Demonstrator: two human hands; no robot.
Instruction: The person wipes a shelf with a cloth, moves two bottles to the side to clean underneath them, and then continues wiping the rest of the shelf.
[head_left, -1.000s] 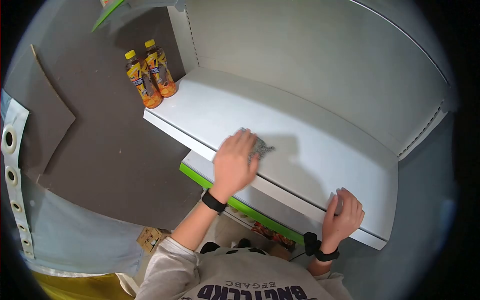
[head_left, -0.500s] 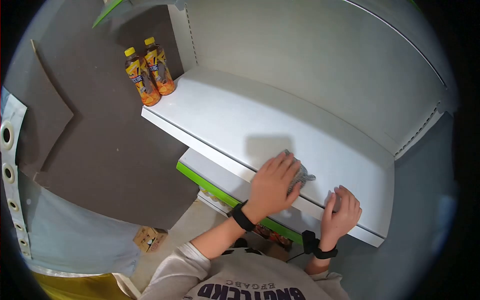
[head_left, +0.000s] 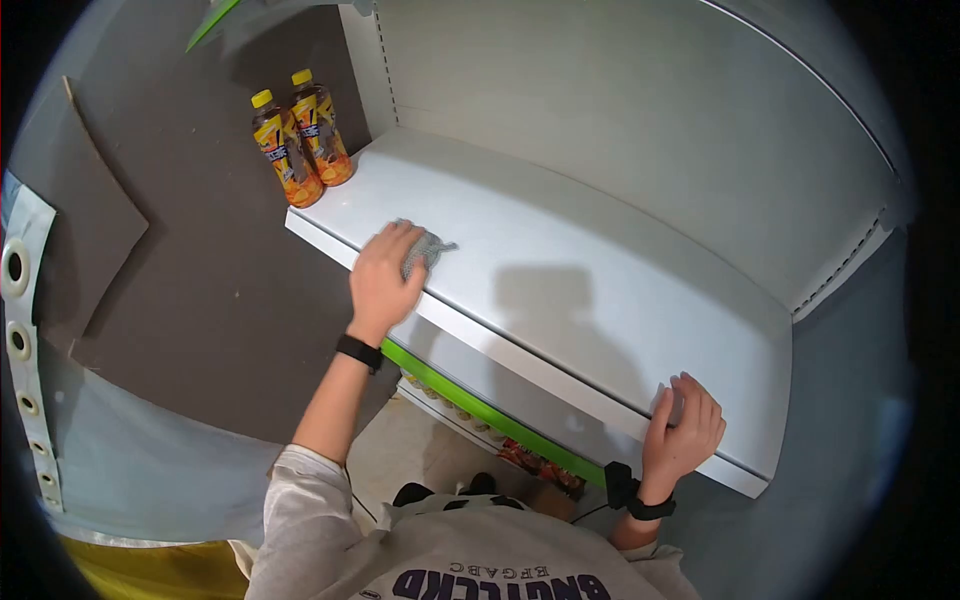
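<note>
In the head view, the left hand (head_left: 383, 280), fingers gently bent, holds a grey cloth (head_left: 426, 254) against the white shelf (head_left: 560, 240); both have just shifted toward its left end, nearer two drink bottles (head_left: 294, 182). The right hand (head_left: 688, 437), half-open and apparently empty, rests at its front edge, near the right end.

The shelf (head_left: 560, 250) is white, with a bright green strip (head_left: 500, 417) beneath it. At the shelf's left end, the bottles (head_left: 288, 160) have yellow caps (head_left: 262, 99) and orange-and-yellow labels (head_left: 272, 138). On the shelf, the cloth (head_left: 425, 252) is speckled grey. Left of the shelf, the panel (head_left: 210, 260) is dark brown-grey.
</note>
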